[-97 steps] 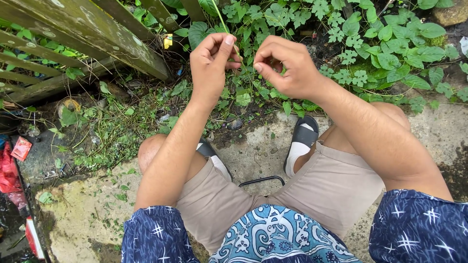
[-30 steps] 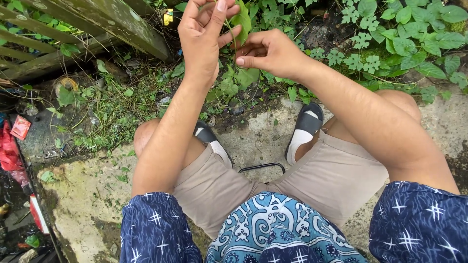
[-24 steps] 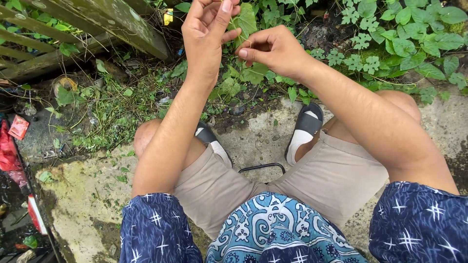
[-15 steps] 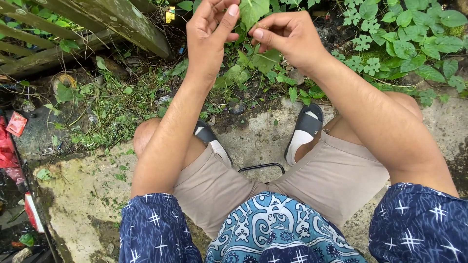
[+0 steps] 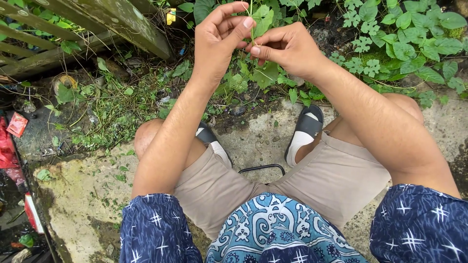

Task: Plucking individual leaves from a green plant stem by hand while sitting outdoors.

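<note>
1. At the top centre of the frame, the left hand (image 5: 219,36) pinches a thin green stem (image 5: 251,29) between thumb and fingers.
2. The right hand (image 5: 287,48) pinches the same stem just below.
3. Leafy weeds (image 5: 404,44) fill the upper right; a wooden fence (image 5: 112,19) crosses the upper left.

You squat on a concrete slab (image 5: 83,195), both hands raised over the weeds (image 5: 409,44). Your left hand (image 5: 219,36) and right hand (image 5: 287,48) pinch one thin green stem (image 5: 251,24) between fingers (image 5: 246,23).
</note>
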